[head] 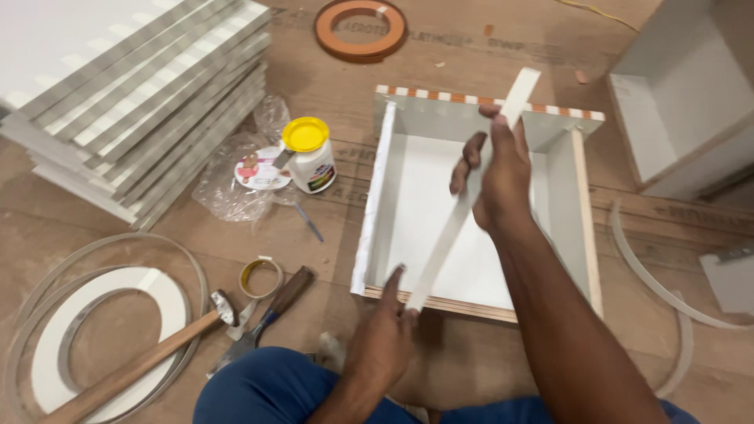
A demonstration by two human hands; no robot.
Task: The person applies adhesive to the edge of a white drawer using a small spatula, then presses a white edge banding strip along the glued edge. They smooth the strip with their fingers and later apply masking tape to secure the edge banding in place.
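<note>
A white open drawer box (408, 133) lies on the brown floor in front of me. A long white edge-band strip (455, 228) stretches across it from the near plywood edge up past the far wall. My left hand (385, 338) pinches the strip's lower end against the box's near edge. My right hand (499, 173) grips the strip higher up, above the middle of the box.
A yellow-capped glue jar (309, 153) stands on crumpled plastic to the left. Stacked white panels (133, 94) fill the upper left. A hammer (149, 353), a chisel (271, 314), a small tape roll (261, 276) and coiled white banding (94, 322) lie at lower left. Another white box (683, 102) sits at right.
</note>
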